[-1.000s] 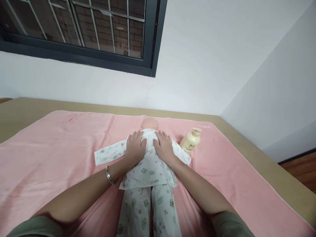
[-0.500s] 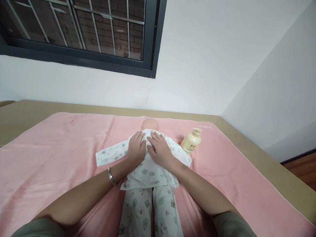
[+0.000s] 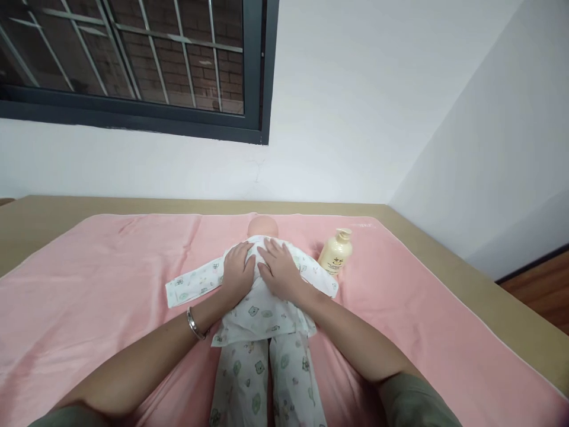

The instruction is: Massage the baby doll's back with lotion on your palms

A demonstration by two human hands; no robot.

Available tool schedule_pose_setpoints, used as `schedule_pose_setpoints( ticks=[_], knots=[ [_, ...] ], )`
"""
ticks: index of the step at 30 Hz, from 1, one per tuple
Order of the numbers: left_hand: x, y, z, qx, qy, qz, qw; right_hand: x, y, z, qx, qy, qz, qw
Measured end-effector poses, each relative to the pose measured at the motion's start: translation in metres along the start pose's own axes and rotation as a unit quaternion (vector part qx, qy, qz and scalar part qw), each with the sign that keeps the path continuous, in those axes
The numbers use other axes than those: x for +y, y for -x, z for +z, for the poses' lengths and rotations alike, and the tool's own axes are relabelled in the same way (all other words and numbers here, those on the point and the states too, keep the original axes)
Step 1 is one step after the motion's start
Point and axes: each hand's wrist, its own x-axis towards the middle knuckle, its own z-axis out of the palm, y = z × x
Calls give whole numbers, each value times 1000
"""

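Note:
A baby doll lies on a pink sheet, its bald head at the far end and no face showing. It wears a white long-sleeved top and matching trousers, both printed with small green bears. My left hand rests flat on the left side of the doll's upper back, fingers pointing away from me. Beside it, my right hand lies flat on the right side, fingers slightly spread. Neither hand grips anything. The doll's own hands are hidden by the sleeves.
A pale yellow pump bottle stands just right of the doll's right sleeve. The pink sheet covers most of the wooden table. Behind are a white wall and a barred window.
The camera view has shifted slightly, so everything sits a little further left. Both hands stay on the doll's upper back, with hardly any movement.

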Motion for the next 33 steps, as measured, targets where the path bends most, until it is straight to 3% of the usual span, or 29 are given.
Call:
schedule_pose_setpoints(
  ticks=[4,8,11,13,14,17,18,20,26,33],
  knots=[
    [10,-2,-8,-25,8,2,1000,13,-8,-30,-59,-1,-28,998],
    [50,0,-21,-76,114,15,990,24,-1,-95,40,2,3,999],
    [101,-5,-21,-136,291,14,947,28,16,-139,106,19,69,992],
    [134,-17,-12,-190,420,-64,885,31,26,-159,103,48,156,981],
    [147,-26,-5,-198,490,-130,839,33,29,-165,84,63,197,975],
    [172,-57,18,-273,598,-368,658,39,31,-171,-9,96,276,956],
    [176,-65,24,-289,599,-421,617,40,29,-169,-41,107,287,951],
    [180,-76,34,-301,591,-479,576,40,25,-164,-84,138,307,938],
    [184,-72,50,-335,607,-497,523,31,12,-149,-90,224,347,906],
    [178,-62,58,-349,604,-488,525,34,4,-149,-63,252,354,898]
  ],
)
